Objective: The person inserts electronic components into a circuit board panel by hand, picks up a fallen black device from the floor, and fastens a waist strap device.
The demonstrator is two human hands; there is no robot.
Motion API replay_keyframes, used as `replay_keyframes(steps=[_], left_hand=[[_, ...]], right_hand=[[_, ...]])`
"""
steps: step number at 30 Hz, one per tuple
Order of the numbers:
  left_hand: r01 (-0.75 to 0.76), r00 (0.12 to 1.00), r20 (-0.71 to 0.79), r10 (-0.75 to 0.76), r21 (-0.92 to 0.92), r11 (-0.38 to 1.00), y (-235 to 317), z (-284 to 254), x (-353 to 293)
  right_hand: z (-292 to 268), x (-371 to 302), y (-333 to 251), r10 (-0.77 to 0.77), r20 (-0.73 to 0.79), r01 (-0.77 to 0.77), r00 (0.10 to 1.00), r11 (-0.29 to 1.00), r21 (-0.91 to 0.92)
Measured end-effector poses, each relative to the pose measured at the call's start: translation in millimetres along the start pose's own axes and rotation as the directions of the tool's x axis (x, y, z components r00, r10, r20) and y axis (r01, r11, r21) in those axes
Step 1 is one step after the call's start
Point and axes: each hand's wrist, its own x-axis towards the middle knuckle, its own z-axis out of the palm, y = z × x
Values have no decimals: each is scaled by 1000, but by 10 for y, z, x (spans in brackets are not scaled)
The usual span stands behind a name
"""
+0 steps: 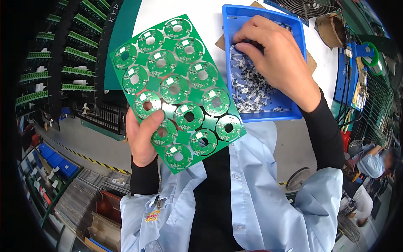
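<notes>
My left hand [142, 136] is closed on the lower left edge of a green circuit board panel [153, 85], with the thumb on top and the other fingers underneath. The panel is tilted and carries rows of round boards, each with a centre hole and a small white part. To its right lies a blue plastic tray [228, 80], holding a heap of small clear parts [252, 90], some with thin leads. My right hand [283, 59] reaches into the far part of this tray, thumb and fingertips drawn together. What lies between those fingertips is too small and hidden to make out.
A white worktop [208, 10] lies under the tray, with brown cardboard pieces around it. Dark racks of upright green boards [79, 54] stand at left. A cardboard tube [330, 31] and fan grille [306, 7] are at far right. Another person [371, 164] sits farther right.
</notes>
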Motion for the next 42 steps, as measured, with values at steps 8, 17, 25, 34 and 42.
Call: replay_keyframes(steps=[8,17,25,34,42], left_hand=[[-2,999,54,1,9,1000,-20,-61,-2],[36,997,64,-37,29,999,37,-39,-30],[10,954,297,-46,121,993,115,194,23],[81,861,499,-97,54,995,85,451,-41],[62,862,504,-56,5,998,54,529,-75]], right_hand=[[21,23,48,-147,92,152,985,987,-55],[-150,-113,-59,13,-74,-9,997,998,54],[-289,-294,-400,52,-75,-8,996,864,504],[-272,-230,-589,151,-106,-72,983,842,535],[-296,-234,-633,179,-43,-159,983,943,293]])
